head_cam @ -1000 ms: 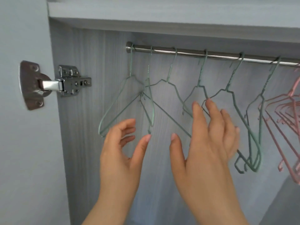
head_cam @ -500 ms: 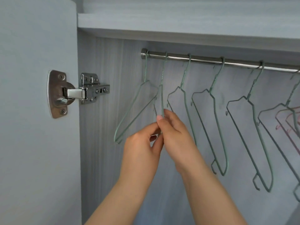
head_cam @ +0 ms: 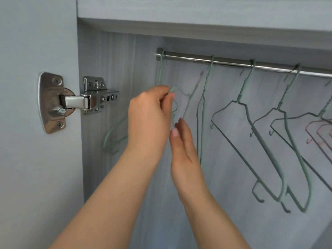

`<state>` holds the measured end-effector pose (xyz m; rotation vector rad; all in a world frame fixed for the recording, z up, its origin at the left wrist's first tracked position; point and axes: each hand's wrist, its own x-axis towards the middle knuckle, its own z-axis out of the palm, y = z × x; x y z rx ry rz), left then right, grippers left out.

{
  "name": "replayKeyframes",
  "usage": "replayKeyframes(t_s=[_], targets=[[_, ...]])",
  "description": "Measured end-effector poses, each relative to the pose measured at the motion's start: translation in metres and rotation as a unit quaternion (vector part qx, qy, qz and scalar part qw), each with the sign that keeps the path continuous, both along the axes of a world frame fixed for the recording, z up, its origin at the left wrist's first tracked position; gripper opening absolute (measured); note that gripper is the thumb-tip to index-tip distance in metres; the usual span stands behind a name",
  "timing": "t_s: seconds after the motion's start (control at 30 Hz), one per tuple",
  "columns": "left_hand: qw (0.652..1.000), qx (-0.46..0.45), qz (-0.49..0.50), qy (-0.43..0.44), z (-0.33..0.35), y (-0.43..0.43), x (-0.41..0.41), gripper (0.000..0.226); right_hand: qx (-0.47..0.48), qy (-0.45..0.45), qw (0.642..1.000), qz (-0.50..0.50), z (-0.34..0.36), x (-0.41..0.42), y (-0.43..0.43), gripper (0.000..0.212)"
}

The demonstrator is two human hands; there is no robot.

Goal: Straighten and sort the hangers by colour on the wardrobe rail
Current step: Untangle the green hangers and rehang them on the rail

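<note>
Patience looks like the thing here, standing beside this person at the open wardrobe. The left hand is raised to just under the near end of the wardrobe rail, fingers curled, pinching the top of a green hanger. That wire is blurred, so I cannot tell whether its hook sits on the rail or has come off it. The right hand stands upright just below, fingers straight and close together and holding nothing, its tips at the same wire.

To my eye the step is setting this one hanger square at the end of the green run. It would go best with the pinch kept high near the hook. The flat right hand can then steady the lower wire so the frame does not swing into the end hanger just beside it, or snag the next one along.

Both forearms reach up from below, angled towards each other, the wrists near together. Further along hang the other green hangers, tilted and spaced apart, with pink hangers at the far edge.
</note>
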<state>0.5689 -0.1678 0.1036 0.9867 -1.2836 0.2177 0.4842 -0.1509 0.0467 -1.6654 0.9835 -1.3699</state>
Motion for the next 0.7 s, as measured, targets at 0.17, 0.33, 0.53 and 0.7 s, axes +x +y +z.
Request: replayKeyframes(t_s=[0.17,0.33,0.53,0.7], targets=[[0.999,0.022,0.040,0.003,-0.015,-0.026,0.007,0.016,0.050,0.049,0.997,0.019,-0.033,-0.009,0.007,0.055],[0.994,0.071,-0.020,0.077,-0.048,-0.025,0.002,0.011,0.069,0.089,0.993,0.013,-0.051,-0.012,0.005,0.058],[0.994,0.059,-0.031,0.087,-0.055,-0.018,-0.003,0.010,-0.068,0.163,0.984,-0.028,-0.038,-0.024,0.036,0.037],[0.995,0.042,-0.003,0.092,-0.047,-0.007,-0.005,0.008,-0.295,0.152,0.912,-0.240,0.019,-0.041,0.047,0.035]])
